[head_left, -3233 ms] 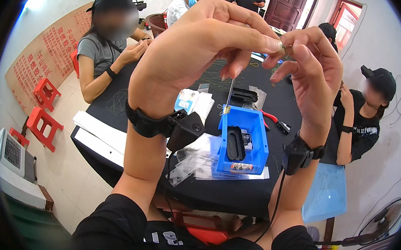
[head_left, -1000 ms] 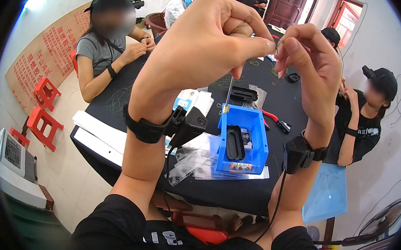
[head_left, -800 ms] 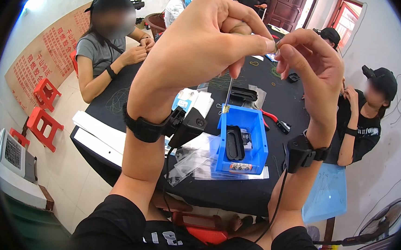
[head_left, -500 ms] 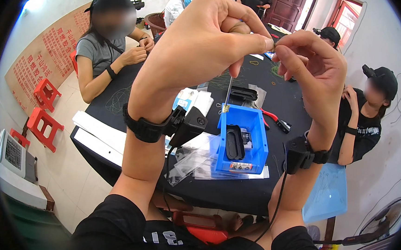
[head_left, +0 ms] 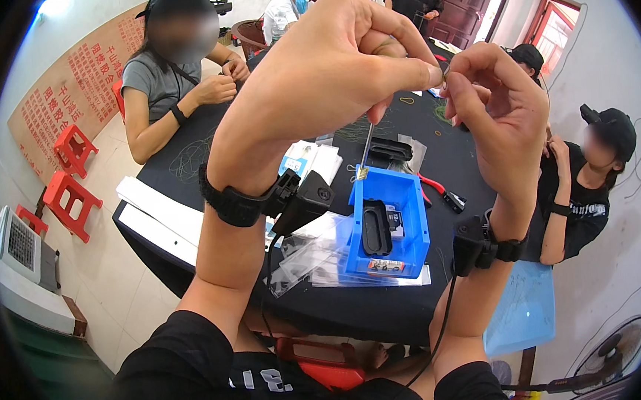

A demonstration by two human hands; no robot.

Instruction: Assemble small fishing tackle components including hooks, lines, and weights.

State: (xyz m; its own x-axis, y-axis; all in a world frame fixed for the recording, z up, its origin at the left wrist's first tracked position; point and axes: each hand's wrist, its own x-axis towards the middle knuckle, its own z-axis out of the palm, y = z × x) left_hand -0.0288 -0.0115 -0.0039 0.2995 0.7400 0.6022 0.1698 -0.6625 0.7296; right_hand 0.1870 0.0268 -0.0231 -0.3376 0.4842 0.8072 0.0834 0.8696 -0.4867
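Both my hands are raised over the table, fingertips meeting. My left hand (head_left: 333, 61) is closed, its thumb and forefinger pinched together at the tips. From beneath its fingers a thin metal rod (head_left: 368, 143) slants down toward a blue plastic bin (head_left: 418, 230); the rod's upper part is hidden in the hand. My right hand (head_left: 503, 94) is closed in a pinch against the left fingertips, and what lies between them is too small to make out. In the bin sits a black oblong case (head_left: 375, 227). A black strap with a small device wraps each wrist.
Clear plastic bags (head_left: 306, 264) and white sheets (head_left: 155, 223) lie left of the bin. Red-handled pliers (head_left: 447, 197) and another black case (head_left: 389, 150) lie beyond it. Green thread (head_left: 193, 158) is spread on the black table. Other people sit around; a fan (head_left: 617, 354) stands at lower right.
My right hand has shifted slightly left and up, and my left fingertips have moved a little right. The standing person at the back has moved slightly.
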